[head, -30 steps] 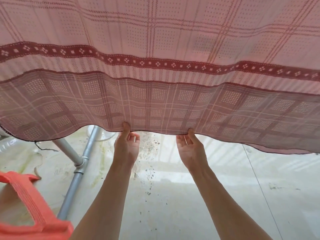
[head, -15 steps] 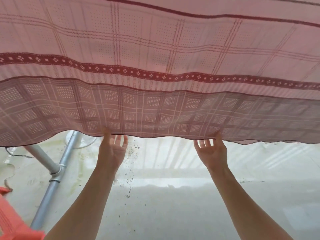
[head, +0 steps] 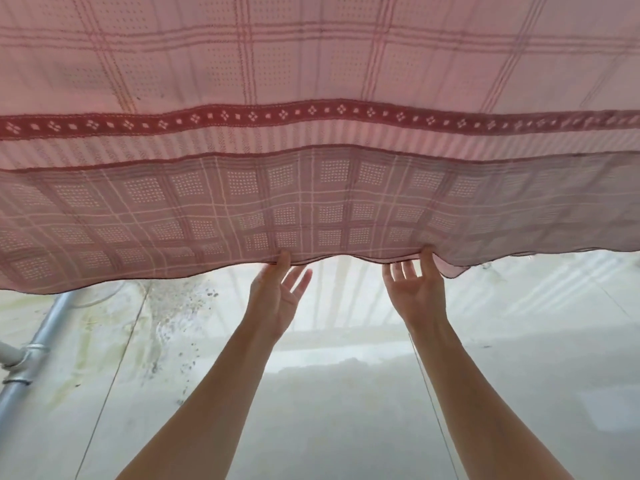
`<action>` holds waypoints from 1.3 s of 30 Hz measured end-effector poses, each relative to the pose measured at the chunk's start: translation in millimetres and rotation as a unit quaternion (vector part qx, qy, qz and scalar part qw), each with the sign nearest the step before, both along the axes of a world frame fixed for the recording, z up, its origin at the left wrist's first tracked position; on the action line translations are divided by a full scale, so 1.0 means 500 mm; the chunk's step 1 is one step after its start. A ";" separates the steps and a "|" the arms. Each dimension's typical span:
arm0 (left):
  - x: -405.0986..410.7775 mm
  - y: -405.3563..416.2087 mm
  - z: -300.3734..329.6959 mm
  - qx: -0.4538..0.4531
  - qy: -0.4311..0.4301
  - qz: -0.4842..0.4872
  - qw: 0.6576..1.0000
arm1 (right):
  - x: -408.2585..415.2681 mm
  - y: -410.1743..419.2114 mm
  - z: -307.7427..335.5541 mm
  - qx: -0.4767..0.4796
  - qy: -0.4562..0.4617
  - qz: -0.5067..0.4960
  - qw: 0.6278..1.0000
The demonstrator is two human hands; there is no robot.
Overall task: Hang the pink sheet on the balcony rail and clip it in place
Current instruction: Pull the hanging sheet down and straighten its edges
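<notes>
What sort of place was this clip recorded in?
Probably an outdoor balcony or terrace used for drying laundry: a pink sheet hangs overhead, the pale tiled floor is stained and speckled, and a metal pipe runs along the left.

Pale tiled floor [head: 346, 410] under bright light, thin grout lines crossing it, dark specks [head: 180, 327] and greenish stains [head: 79, 344] scattered at left — grey metal pipe [head: 31, 362] with a joint running along the left edge.

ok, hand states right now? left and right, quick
Left hand: thumb pinches the lower hem of the pink checked cotton sheet, visible fingers spread straight.
Right hand: same, thumb pinches that hem, visible fingers straight.
</notes>
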State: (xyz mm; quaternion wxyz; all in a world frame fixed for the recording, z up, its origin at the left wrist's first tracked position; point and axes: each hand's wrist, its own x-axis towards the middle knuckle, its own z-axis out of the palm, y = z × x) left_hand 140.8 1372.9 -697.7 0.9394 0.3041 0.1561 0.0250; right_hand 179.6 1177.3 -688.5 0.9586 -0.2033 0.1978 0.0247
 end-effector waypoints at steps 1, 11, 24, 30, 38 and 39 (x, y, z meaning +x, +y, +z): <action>0.004 -0.007 0.000 0.005 0.014 0.020 1.000 | 0.006 -0.012 -0.002 -0.001 -0.003 0.002 1.000; 0.039 0.042 0.000 0.076 0.037 0.095 0.992 | 0.039 -0.095 -0.029 0.008 -0.034 -0.020 0.999; 0.050 0.033 -0.017 0.075 0.013 0.065 0.995 | 0.080 -0.118 -0.050 0.003 -0.089 -0.059 0.994; 0.056 0.020 -0.008 0.089 0.017 0.064 0.994 | 0.089 -0.124 -0.051 0.088 -0.070 -0.091 0.990; 0.041 0.010 -0.007 0.065 0.004 0.069 0.996 | 0.090 -0.113 -0.044 0.026 -0.053 -0.051 0.997; 0.038 0.003 -0.008 0.054 -0.012 0.048 0.997 | 0.088 -0.107 -0.044 0.026 -0.061 -0.036 0.997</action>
